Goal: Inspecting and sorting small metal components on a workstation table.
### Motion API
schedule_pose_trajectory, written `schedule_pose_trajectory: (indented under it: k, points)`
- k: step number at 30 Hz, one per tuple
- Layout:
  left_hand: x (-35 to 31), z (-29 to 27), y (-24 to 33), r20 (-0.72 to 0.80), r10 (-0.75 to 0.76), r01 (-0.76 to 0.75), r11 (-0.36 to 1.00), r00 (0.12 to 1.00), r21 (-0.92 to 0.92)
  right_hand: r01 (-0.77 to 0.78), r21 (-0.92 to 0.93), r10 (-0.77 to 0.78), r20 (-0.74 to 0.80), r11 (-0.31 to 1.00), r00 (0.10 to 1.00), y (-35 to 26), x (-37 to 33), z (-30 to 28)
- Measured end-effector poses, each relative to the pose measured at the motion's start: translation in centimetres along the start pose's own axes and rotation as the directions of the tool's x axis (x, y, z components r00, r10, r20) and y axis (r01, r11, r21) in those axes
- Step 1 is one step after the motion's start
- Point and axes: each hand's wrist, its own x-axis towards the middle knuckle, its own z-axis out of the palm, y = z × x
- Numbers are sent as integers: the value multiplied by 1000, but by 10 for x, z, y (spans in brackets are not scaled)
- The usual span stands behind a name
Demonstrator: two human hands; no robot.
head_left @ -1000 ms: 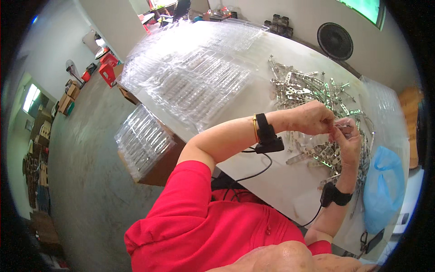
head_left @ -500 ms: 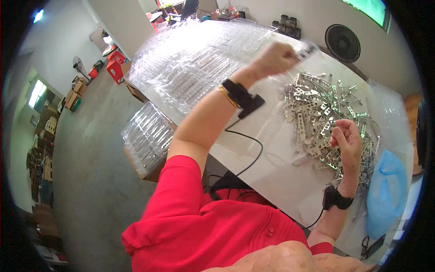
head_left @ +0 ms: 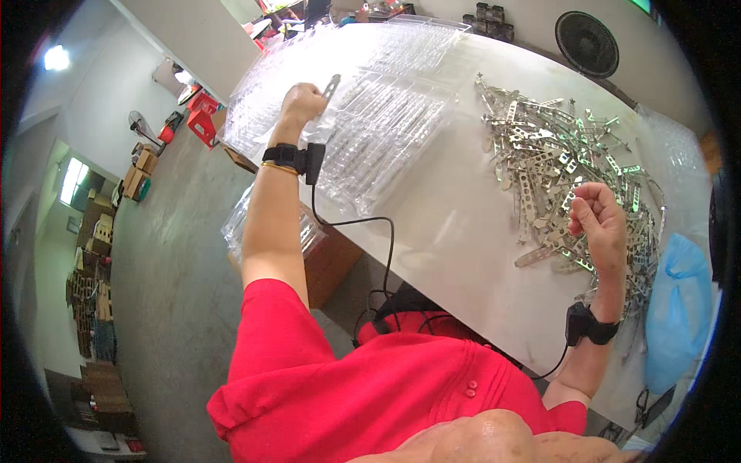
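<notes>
- I see a metal strip, upper left of centre, held in the left hand by clear trays.
- At right, the right hand curls over metal parts; I can't tell if it's holding anything.

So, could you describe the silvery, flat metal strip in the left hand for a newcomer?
On the large white table, find the clear plastic packaging on the left. There, the left hand grips the silvery, flat metal strip, its free end pointing away from the person. Unlike the tangled pile of metal pieces, it is held apart.
</notes>
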Motion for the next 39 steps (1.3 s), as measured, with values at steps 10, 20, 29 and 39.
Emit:
schedule_pose_trajectory:
  k: [10,20,29,39]
  points:
    - [9,31,-56,-121,-150,177,950,981,257,-39,-4,39,38,999,999,4,1,6]
    - [9,34,-60,-93,-204,224,898,975,378,-22,24,21,34,999,999,3,3,6]
    - [-7,27,-31,81,-272,201,854,959,480,-33,26,31,56,999,998,5,4,8]
    - [-15,23,-19,79,-290,212,836,954,506,-53,19,51,54,998,997,5,3,7]
